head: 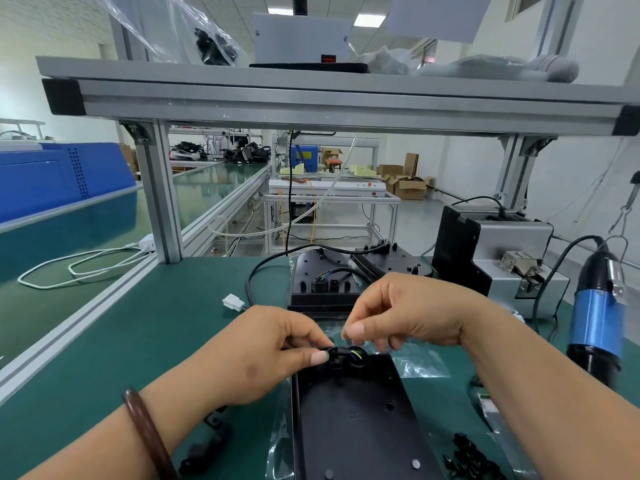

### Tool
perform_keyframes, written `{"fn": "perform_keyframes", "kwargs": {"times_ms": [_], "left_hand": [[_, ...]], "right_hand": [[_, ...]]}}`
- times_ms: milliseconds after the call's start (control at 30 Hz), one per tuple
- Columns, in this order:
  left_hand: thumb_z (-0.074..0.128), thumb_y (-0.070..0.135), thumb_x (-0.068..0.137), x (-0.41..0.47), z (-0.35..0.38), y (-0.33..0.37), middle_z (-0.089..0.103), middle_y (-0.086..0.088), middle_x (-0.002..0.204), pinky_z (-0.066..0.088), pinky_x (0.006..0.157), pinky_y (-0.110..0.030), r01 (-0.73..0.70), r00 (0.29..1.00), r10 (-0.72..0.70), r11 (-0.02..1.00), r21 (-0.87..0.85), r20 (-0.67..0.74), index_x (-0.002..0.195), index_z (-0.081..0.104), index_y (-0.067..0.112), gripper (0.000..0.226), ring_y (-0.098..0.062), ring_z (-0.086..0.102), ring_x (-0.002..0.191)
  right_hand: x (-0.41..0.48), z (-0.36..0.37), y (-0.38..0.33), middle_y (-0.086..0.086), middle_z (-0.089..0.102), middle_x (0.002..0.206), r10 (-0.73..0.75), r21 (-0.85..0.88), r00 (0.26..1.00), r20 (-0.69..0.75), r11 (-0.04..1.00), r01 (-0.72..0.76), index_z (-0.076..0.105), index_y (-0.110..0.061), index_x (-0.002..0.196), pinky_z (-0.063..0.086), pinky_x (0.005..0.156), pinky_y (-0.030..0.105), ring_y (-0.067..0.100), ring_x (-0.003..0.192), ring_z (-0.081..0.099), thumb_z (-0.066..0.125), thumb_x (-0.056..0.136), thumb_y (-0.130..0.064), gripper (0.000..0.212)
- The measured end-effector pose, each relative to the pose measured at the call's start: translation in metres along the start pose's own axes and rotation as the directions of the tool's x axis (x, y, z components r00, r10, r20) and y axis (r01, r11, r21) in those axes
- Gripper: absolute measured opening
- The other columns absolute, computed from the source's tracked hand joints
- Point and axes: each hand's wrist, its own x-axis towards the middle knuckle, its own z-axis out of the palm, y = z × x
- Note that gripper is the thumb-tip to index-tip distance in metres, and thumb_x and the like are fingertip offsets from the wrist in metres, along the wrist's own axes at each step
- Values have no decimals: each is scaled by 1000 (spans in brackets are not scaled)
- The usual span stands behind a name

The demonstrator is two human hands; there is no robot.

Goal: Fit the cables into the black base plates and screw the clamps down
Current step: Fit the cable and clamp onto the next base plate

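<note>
cable end (353, 355): it sits at the far edge of the near base plate (360, 417), by a round hole. small coloured wires poke out of it.
left hand (270, 348): the thumb and a finger pinch the cable end and hold it on the plate.
right hand (408, 313): the fingers curl close together just above the cable end. i cannot tell if they hold anything.
far base plate (322, 282): it lies further back on the green table (138, 341) and has a black cable in it.
small black parts (467, 459): a pile lies near the right arm. i think these are the clamps.
electric screwdriver (595, 317): it hangs at the right, and no hand touches it.
done so far: the far plate looks like it has its cable in.
still to do: i think the near cable must be pushed in all the way, then a clamp goes on and gets screwed down.
</note>
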Motion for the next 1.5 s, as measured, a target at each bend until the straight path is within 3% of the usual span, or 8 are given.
{"fn": "perform_keyframes", "kwargs": {"times_ms": [400, 533, 700, 967, 1100, 1167, 1300, 1500], "left_hand": [[74, 26, 81, 3, 1, 2, 73, 10, 79, 54, 79, -31, -25, 996, 21, 998, -49, -90, 86, 71, 49, 24, -15, 67, 79], [75, 19, 80, -1, 5, 1, 71, 8, 79, 53, 76, -28, -36, 991, 24, 995, -92, -131, 82, 69, 35, 17, -10, 66, 74], [68, 24, 86, -4, 11, 1, 69, 27, 86, 42, 72, -4, -30, 994, 30, 1000, 7, -101, 95, 57, 36, 18, 9, 62, 83], [59, 22, 91, -5, 11, 2, 69, 21, 84, 41, 69, -5, -19, 997, 25, 996, 87, -77, 98, 56, 35, 15, 6, 60, 82], [66, 33, 85, -8, 11, 4, 67, 26, 86, 45, 68, -9, -26, 998, 30, 997, 72, -60, 89, 60, 37, 9, 5, 62, 80], [69, 45, 77, -10, 14, 4, 66, 25, 85, 51, 70, -22, -15, 998, 21, 994, 104, -60, 93, 59, 39, 20, -1, 61, 75], [65, 64, 70, -9, 29, 5, 63, 27, 82, 52, 71, -32, 50, 974, 2, 973, 225, -225, 94, 56, 43, 34, -2, 55, 74], [69, 63, 66, -7, 33, 2, 66, 23, 78, 53, 72, -34, 76, 964, -38, 987, 139, -261, 89, 59, 45, 30, -2, 61, 78]], "right_hand": [[6, 8, 1, 0, 64, 65, -5, -94, 1000, -3, 996, 5, 70, -23, 72, 48, 61, 23, 10, 61, 57, 76, 80, -37, 17], [9, 12, 1, -1, 62, 65, -15, -101, 1000, -24, 995, 12, 70, -20, 77, 46, 55, 19, 8, 58, 54, 77, 78, -38, 20], [11, 17, -1, -9, 57, 60, -34, -188, 999, -18, 982, 30, 74, -17, 83, 39, 52, 18, 4, 54, 47, 76, 81, -30, 13], [14, 22, -6, -18, 54, 49, -51, -370, 996, -75, 929, 20, 71, -22, 79, 34, 48, 7, -5, 47, 45, 71, 84, -24, 6], [14, 21, -8, -12, 53, 49, 6, -342, 998, -68, 939, -29, 72, -21, 76, 43, 53, 20, 8, 52, 49, 72, 84, -24, 8], [13, 19, -9, -11, 52, 47, 26, -344, 998, -62, 938, -46, 73, -21, 75, 44, 55, 25, 11, 51, 49, 72, 84, -26, 10], [11, 18, -9, -9, 51, 46, 24, -373, 998, -59, 927, -44, 72, -25, 71, 43, 53, 22, 9, 49, 48, 70, 85, -27, 14], [9, 17, -12, 15, 67, 82, -12, -414, 1000, -24, 910, 1, 66, -32, 64, 52, 66, 36, 15, 63, 54, 67, 87, -28, 23]]}}
